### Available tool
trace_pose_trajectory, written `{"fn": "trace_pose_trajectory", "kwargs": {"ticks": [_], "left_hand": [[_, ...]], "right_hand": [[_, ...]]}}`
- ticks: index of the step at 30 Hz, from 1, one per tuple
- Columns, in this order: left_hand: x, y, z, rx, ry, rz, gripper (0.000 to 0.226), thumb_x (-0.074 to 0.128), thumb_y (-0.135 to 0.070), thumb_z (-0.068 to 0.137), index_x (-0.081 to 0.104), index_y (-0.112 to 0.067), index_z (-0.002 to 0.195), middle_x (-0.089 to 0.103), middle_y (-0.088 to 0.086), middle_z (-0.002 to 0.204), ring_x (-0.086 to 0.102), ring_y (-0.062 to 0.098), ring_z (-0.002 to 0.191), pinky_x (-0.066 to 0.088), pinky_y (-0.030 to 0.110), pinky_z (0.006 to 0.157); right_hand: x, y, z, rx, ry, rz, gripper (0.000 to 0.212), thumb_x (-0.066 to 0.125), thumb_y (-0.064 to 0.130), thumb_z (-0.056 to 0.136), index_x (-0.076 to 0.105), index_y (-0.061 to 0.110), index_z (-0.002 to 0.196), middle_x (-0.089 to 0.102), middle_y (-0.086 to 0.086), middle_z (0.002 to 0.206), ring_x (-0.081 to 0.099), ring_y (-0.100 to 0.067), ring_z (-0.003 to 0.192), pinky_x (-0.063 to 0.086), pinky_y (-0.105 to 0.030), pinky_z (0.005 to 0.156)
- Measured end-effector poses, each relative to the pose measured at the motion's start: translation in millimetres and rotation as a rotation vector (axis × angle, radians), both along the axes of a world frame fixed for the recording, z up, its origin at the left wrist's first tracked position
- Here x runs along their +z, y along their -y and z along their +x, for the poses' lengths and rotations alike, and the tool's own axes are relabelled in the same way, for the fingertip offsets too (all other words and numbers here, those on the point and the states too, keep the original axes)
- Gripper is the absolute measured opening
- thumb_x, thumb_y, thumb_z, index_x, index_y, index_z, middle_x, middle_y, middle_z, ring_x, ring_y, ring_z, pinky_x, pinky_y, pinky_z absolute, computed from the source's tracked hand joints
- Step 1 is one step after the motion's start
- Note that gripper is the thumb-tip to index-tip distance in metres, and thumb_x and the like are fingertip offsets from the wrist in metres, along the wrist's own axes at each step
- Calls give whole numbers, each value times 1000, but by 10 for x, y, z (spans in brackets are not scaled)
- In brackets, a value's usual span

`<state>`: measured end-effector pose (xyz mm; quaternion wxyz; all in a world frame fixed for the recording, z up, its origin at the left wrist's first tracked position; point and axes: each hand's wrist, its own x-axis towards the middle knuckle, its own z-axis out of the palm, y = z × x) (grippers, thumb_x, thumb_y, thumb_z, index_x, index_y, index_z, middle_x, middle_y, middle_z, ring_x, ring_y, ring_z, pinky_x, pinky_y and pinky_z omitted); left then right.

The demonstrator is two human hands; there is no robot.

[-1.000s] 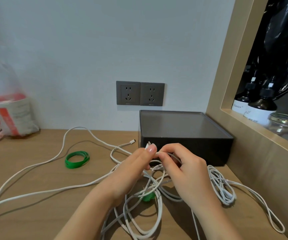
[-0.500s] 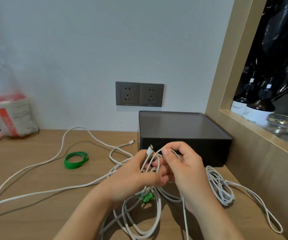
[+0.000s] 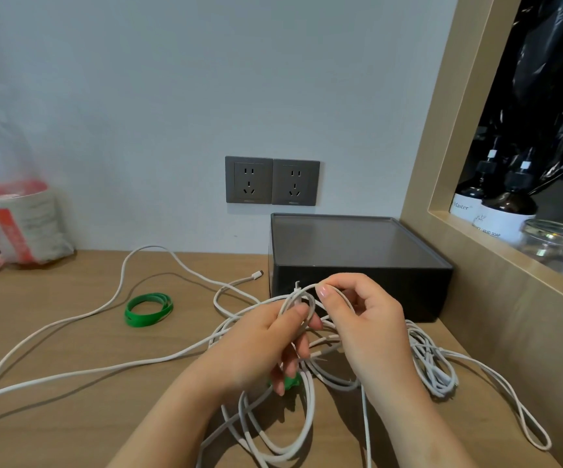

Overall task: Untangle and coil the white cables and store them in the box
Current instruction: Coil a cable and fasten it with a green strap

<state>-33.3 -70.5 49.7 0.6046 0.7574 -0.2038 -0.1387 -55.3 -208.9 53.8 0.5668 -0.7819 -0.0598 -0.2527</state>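
Our left grip [image 3: 256, 346] curls round a small loop of the white cables [image 3: 430, 363], thumb laid across it. Our right grip [image 3: 368, 329] pinches the top of the same loop between thumb and forefinger. Below and to either side of both grips the rest lies tangled on the tabletop [image 3: 53, 292]. The box [image 3: 422, 295] sits just behind, with no cable in it that we can see. We judge each new turn should match the loop's size and stay pinned under the left thumb, with slack drawn gently so knots do not tighten. Far right, one bottle [image 3: 466, 201] reads "Master"; its neighbour [image 3: 506, 217], "LIQUID SOAP".
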Motion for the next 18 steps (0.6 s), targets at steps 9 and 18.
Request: {"fn": "trace_pose_trajectory", "kwargs": {"ticks": [9, 18], "left_hand": [[88, -59, 48, 226, -331, -607, 31, 58, -43, 74, 53, -13, 81, 35, -2, 50, 27, 5, 33, 24, 14, 29], [19, 8, 41, 368, -85, -314, 43, 58, -54, 73, 56, -13, 84, 39, -4, 54, 35, 7, 44, 33, 21, 42]], "right_hand": [[-5, -9, -17, 53, -47, 163, 6, 61, 15, 88, 60, 20, 86, 62, 2, 68, 50, -11, 38, 43, -17, 41], [-25, -106, -42, 106, -46, -51, 30, 60, 18, 89, 58, 47, 78, 67, 15, 75, 55, 6, 53, 45, -11, 49]]}}
